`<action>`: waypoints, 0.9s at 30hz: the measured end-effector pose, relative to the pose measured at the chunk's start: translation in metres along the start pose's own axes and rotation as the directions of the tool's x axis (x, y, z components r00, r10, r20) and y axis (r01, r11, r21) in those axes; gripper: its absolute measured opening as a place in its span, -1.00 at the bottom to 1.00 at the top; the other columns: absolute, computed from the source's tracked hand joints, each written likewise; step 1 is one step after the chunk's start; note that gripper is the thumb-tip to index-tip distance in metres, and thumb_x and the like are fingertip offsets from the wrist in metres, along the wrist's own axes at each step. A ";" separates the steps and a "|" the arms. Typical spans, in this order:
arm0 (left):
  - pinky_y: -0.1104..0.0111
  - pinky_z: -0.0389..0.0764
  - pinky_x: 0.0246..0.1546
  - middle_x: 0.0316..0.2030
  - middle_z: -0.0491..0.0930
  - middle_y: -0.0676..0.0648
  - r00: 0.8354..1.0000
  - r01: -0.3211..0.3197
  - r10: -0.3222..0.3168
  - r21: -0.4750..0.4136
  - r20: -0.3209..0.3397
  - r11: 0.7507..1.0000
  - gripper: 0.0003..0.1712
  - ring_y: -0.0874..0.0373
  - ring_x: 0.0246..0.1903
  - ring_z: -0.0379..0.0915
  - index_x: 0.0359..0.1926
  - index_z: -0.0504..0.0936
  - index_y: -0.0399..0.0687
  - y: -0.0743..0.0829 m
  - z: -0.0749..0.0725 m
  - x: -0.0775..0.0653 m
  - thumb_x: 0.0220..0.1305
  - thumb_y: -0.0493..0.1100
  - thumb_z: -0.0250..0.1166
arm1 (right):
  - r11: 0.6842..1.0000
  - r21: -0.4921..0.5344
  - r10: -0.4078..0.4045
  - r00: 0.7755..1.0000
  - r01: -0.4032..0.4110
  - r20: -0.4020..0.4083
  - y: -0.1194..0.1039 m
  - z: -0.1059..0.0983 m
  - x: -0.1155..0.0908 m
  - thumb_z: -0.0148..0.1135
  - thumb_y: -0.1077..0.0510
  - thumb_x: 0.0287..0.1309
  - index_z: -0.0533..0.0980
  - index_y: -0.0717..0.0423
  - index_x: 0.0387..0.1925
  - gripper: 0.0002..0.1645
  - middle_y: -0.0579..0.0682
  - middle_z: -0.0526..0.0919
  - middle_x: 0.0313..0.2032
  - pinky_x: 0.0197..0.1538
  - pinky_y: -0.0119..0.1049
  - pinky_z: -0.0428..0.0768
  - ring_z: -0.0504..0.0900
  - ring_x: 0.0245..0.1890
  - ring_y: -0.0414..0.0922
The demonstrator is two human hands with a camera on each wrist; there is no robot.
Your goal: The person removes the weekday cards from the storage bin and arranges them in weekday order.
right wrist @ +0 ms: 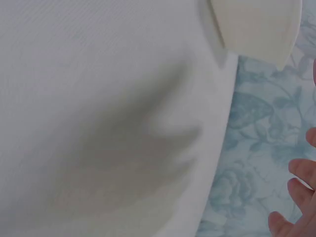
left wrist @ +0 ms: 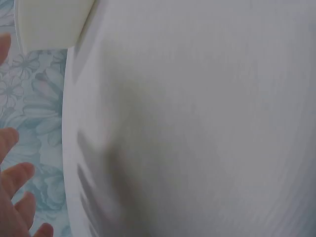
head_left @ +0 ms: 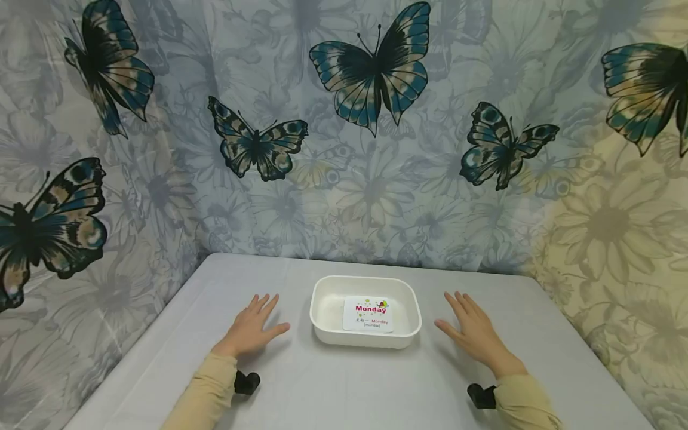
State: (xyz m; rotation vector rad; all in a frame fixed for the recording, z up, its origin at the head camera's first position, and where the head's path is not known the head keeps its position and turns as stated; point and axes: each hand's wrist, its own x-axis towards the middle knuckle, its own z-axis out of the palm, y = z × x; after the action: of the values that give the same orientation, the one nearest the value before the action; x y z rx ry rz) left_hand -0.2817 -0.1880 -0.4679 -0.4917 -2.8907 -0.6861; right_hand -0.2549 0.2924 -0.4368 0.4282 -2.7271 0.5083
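Note:
A white rectangular tub (head_left: pixel 365 340) stands on the table, and a white card (head_left: pixel 368 315) printed "Monday" in red lies inside it. To the tub's left, my left hand (head_left: pixel 251 329) is held with fingers spread, apart from the tub and holding nothing. My right hand (head_left: pixel 474 334) mirrors it on the other side, its fingers extended, also touching nothing. Each wrist view catches a corner of the tub: the tub wall (left wrist: pixel 52 24) in the left, the tub wall (right wrist: pixel 259 27) in the right. Fingertips (left wrist: pixel 17 177) show at the left wrist view's edge.
A white cloth covers the table (head_left: pixel 333 394), and both hands cast shadows on it. Behind and beside the table hangs a floral curtain (head_left: pixel 371 197) with large butterflies. A black wrist mount (head_left: pixel 247 383) sits at the left cuff, another mount (head_left: pixel 481 396) at the right.

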 end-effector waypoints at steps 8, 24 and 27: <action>-0.24 -0.16 0.18 0.40 -0.07 -0.18 0.996 0.044 -0.020 -0.278 0.089 0.959 -0.05 -0.15 0.37 -0.36 0.45 0.00 0.03 0.021 0.009 0.002 0.18 0.27 0.19 | 0.997 0.070 0.014 1.000 -0.014 -0.003 -0.018 0.001 0.016 0.14 -0.14 0.22 0.17 0.35 0.30 -0.16 0.45 0.12 0.26 0.16 0.34 0.02 -0.01 0.28 0.36; -0.29 -0.12 0.14 0.39 -0.13 -0.26 0.999 0.037 -0.049 -0.491 -0.012 0.870 0.00 -0.22 0.35 -0.33 0.45 -0.08 -0.04 0.053 0.046 0.012 0.17 0.18 0.24 | 0.969 0.243 0.043 0.999 -0.044 0.010 -0.044 0.017 0.042 0.17 -0.13 0.19 0.14 0.36 0.31 -0.13 0.42 0.06 0.29 0.22 0.29 -0.07 -0.10 0.31 0.31; -0.28 -0.10 0.14 0.38 -0.11 -0.30 0.998 0.031 -0.054 -0.510 -0.031 0.859 0.00 -0.27 0.34 -0.30 0.45 -0.10 -0.09 0.059 0.052 0.012 0.18 0.15 0.25 | 0.962 0.269 0.045 0.999 -0.047 0.013 -0.047 0.020 0.045 0.19 -0.12 0.18 0.14 0.36 0.31 -0.12 0.43 0.07 0.29 0.22 0.29 -0.07 -0.10 0.31 0.31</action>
State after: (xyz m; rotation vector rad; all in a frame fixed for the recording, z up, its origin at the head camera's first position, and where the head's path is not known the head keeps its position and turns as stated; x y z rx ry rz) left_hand -0.2752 -0.1114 -0.4871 -0.4546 -2.6585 -1.4662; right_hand -0.2846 0.2318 -0.4240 0.4344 -2.6871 0.8982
